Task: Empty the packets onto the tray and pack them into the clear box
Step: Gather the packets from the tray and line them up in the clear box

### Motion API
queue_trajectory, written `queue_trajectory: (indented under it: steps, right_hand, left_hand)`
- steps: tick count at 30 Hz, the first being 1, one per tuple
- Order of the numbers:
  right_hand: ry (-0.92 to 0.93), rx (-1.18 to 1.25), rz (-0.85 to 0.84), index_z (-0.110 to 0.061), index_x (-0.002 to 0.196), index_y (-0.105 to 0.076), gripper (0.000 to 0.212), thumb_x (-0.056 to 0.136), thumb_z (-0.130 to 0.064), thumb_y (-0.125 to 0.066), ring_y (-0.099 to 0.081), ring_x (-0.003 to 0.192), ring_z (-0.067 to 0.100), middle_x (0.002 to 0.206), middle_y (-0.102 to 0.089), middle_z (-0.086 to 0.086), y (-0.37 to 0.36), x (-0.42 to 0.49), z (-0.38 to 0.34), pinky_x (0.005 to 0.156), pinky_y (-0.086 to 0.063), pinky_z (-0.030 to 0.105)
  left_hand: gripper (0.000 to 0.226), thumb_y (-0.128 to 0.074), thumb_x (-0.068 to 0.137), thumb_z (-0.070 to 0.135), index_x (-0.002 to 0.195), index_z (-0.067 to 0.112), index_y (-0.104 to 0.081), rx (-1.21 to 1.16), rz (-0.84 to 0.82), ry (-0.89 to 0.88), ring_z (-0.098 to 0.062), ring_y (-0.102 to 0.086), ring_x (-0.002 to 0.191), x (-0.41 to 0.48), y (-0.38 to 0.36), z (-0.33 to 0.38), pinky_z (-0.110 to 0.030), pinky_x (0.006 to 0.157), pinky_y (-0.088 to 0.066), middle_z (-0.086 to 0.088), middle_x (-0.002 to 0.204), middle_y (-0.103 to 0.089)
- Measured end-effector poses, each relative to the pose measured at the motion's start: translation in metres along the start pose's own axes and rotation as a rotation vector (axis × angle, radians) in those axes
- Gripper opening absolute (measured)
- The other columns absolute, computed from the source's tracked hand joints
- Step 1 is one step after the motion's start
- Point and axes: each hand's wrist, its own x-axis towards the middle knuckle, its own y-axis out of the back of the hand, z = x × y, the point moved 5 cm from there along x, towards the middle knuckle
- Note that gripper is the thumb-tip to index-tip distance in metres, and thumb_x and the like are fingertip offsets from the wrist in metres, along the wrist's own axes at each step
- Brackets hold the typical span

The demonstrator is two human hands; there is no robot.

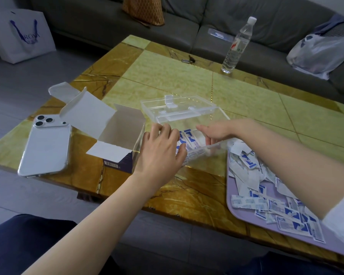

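Note:
A clear plastic box (213,116) stands open mid-table, its lid (177,106) tipped back behind it. Several white-and-blue packets (191,140) stand in a row inside. My left hand (159,147) lies over the box's left front corner, fingers spread and touching the packets. My right hand (216,132) reaches into the box from the right, fingers pointing down beside the row; whether it holds a packet is hidden. A lilac tray (240,212) at the right carries a loose heap of packets (266,191), partly under my right forearm.
An empty cardboard carton (119,133) with raised flaps sits left of the box, and a white phone (46,145) lies further left. A water bottle (236,46) and keys (189,60) stand at the far table edge. A sofa with bags lies beyond.

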Motion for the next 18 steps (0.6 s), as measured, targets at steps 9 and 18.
queue_trajectory:
  steps: [9, 18]
  right_hand:
    - [-0.045, -0.051, -0.095, -0.001, 0.107, -0.068, 0.088, 0.097, -0.050, 0.005, -0.045, 0.123, 0.025, 0.113, -0.063, 0.007, -0.006, -0.008, -0.005, 0.112, -0.017, 0.041]
    - [0.037, 0.116, 0.214, -0.004, 0.088, -0.067, 0.069, 0.100, -0.047, -0.014, -0.063, 0.090, 0.027, 0.083, -0.068, 0.009, 0.010, -0.006, 0.002, 0.098, -0.044, 0.038]
  left_hand:
    - [0.052, -0.017, 0.088, 0.041, 0.100, 0.013, -0.058, 0.013, 0.009, 0.000, -0.025, -0.047, 0.101, 0.000, 0.001, 0.000, -0.037, 0.078, -0.043, -0.005, 0.101, -0.058]
    - [0.054, -0.013, 0.089, 0.042, 0.106, 0.014, -0.055, 0.012, 0.014, -0.005, -0.024, -0.043, 0.106, -0.001, 0.000, 0.000, -0.035, 0.083, -0.040, -0.004, 0.107, -0.054]
